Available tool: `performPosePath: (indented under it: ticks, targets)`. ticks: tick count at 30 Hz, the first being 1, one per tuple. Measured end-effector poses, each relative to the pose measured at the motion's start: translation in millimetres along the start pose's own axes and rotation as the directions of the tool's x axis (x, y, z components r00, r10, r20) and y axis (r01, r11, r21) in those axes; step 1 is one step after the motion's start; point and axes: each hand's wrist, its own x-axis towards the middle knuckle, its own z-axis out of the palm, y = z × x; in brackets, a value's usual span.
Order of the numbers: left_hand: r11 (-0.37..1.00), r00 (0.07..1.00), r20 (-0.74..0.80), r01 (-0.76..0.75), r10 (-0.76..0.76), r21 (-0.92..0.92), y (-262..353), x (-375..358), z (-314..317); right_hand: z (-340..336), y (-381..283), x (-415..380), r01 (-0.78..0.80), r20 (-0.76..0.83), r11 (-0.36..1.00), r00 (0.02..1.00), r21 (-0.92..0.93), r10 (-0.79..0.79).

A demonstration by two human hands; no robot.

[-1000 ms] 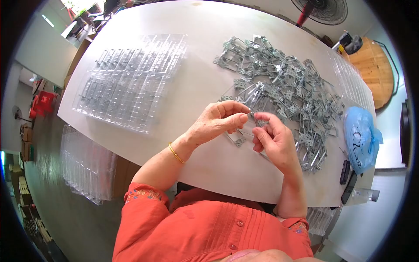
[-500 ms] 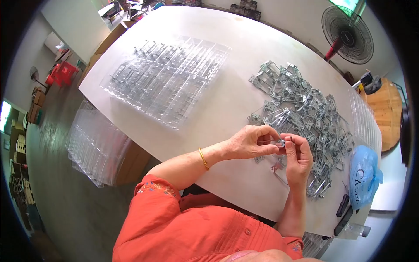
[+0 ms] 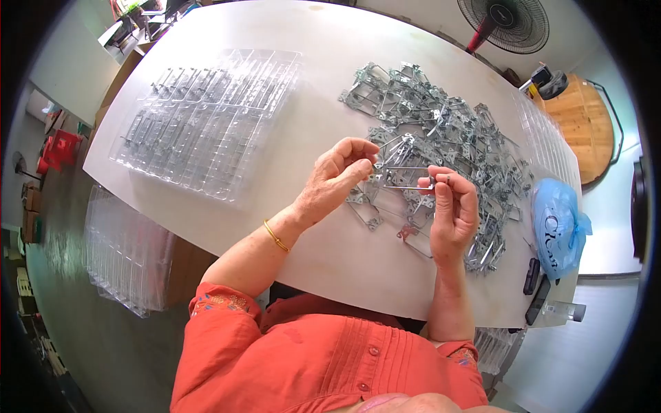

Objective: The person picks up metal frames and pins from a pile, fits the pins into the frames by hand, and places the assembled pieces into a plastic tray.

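My right hand (image 3: 453, 213) pinches one end of a thin metal bracket (image 3: 407, 186) with long parallel rods, held above the table. At the bracket's other end is my left hand (image 3: 337, 177), its thumb and index finger close together; whether they grip anything is too small to tell. Behind both hands lies a big tangled pile of metal brackets (image 3: 454, 138). A reddish part (image 3: 407, 233) rests at the pile's near edge. To the left, a clear plastic tray (image 3: 206, 124) holds rows of metal parts.
A blue plastic bag (image 3: 556, 227), dark objects (image 3: 531, 277) and a clear bottle (image 3: 564, 311) are at the table's right. More clear trays (image 3: 544, 131) lie at the far right. Stacked trays (image 3: 127, 248) stand beside the table at left. A fan (image 3: 506, 20) is behind.
My left hand has drawn away leftward from my right hand, and the bracket's rods now show between them. The view has shifted, so the table items appear further left and higher.
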Motion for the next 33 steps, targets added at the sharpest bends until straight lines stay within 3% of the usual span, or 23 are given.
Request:
performPosePath:
  ticks: [6,9,11,15,20,28,31,33]
  targets:
    - [0.995,0.994,0.083,0.057,-0.064,0.081,0.3,-2.6,3.6,0.8,-0.9,-0.1,-0.018,-0.011,1.0,1.0,0.011,0.019]
    - [0.996,0.994,0.072,0.079,-0.082,0.044,-1.6,-1.9,1.0,-0.7,-4.5,0.1,-0.067,-0.024,0.998,0.997,-0.009,0.067]
    - [0.994,0.984,0.154,0.1,-0.094,-0.037,-1.4,-2.1,1.6,-0.6,-4.7,-0.2,-0.072,-0.011,0.997,0.997,0.008,0.072]
    - [0.987,0.96,0.235,0.141,-0.154,0.071,-0.8,-2.5,2.5,-5.3,1.9,1.4,-0.1,-0.026,0.995,0.995,0.0,0.1]
    - [0.986,0.93,0.33,0.136,-0.16,0.093,2.3,-3.8,4.8,-11.4,10.4,5.4,-0.201,-0.106,0.974,0.972,0.102,0.212]
    - [0.985,0.927,0.37,-0.006,-0.059,0.171,4.5,-6.5,6.6,-11.6,8.7,13.9,-0.281,-0.067,0.945,0.953,0.168,0.296]
    - [0.983,0.944,0.33,-0.035,-0.026,0.179,2.6,-5.4,6.6,-14.3,4.7,19.5,-0.266,-0.15,0.963,0.952,0.035,0.268]
    - [0.985,0.956,0.292,-0.039,-0.012,0.169,1.1,-4.0,6.0,-23.2,0.7,20.4,-0.271,-0.157,0.942,0.957,-0.199,0.243]
